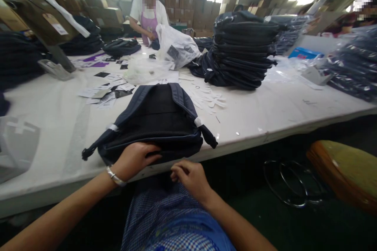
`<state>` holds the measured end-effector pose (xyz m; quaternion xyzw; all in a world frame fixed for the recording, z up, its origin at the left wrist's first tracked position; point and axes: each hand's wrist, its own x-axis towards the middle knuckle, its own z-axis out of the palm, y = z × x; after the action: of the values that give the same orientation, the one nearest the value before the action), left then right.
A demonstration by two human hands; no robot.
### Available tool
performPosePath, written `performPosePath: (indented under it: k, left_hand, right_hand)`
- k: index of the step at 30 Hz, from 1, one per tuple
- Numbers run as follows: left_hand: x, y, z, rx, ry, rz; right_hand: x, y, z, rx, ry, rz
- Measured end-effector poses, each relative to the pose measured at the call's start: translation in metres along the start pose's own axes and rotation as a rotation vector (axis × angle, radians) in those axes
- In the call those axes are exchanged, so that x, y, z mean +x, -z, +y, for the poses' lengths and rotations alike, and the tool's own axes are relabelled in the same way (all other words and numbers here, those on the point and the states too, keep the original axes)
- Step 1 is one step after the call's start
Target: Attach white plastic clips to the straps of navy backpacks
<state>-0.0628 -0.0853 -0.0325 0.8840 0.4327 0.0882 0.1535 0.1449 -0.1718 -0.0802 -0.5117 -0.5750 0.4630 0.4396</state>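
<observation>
A dark navy backpack (160,119) lies on the white-covered table at its front edge, straps upward and the near end facing me. White wraps sit around both of its straps. My left hand (135,160), with a bracelet at the wrist, is on the backpack's near edge; its thumb and fingers close over the dark fabric. Just off the table edge, to the right, my right hand (190,176) is curled with thumb and fingertips together, apart from the backpack. Whether something small is in that pinch cannot be made out.
Tags and cards (110,92) lie behind the backpack at left, white strips (210,100) at right. Beyond are a tall stack of backpacks (243,51), clear plastic bags (176,45) and a co-worker (150,15). A stool (347,168) stands at right, below the table.
</observation>
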Motion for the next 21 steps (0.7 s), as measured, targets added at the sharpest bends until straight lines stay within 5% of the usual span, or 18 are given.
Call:
performPosePath:
  k: [4,9,16,21]
  left_hand:
    - [-0.002,-0.005,-0.006,-0.065,-0.019,-0.031]
    - [-0.008,-0.016,0.001,-0.028,-0.041,-0.018]
    - [-0.037,-0.045,-0.018,0.306,-0.105,0.16]
    - [-0.057,-0.07,-0.045,0.414,-0.267,0.289]
  right_hand:
    - [-0.001,0.02,-0.003,-0.574,0.518,0.203]
    - [0.023,0.024,0.018,-0.999,0.668,0.03]
    - [0.038,0.04,0.04,-0.985,0.919,-0.035]
    - [0.045,0.051,0.049,-0.986,0.943,-0.114]
